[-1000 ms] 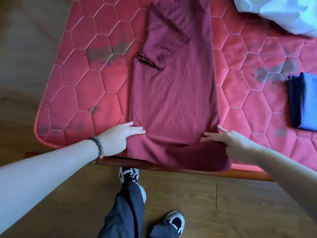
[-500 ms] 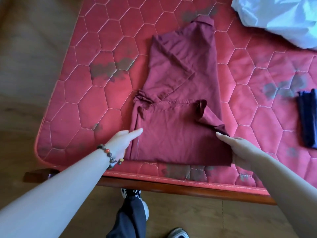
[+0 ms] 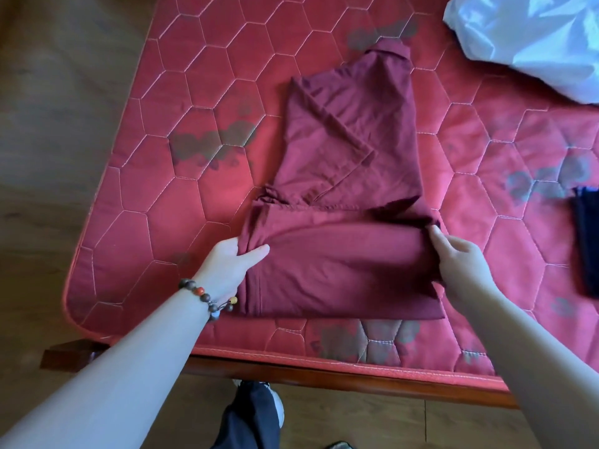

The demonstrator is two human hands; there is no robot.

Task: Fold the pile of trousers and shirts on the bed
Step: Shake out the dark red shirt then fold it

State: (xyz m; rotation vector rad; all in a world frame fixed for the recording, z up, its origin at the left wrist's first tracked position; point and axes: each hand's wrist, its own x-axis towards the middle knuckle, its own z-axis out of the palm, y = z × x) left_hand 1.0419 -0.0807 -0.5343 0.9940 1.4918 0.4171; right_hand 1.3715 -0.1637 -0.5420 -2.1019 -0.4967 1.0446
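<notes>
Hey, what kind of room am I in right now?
Most likely a bedroom: a bare quilted red mattress sits on a wooden bed frame over a wood floor, with a maroon shirt being folded on it.

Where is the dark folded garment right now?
In the head view the dark folded garment lies at the far right edge of the red mattress, right of the maroon shirt and below the white cloth.

Maroon shirt (image 3: 340,196) lies half-folded on the red mattress (image 3: 155,196).
</notes>
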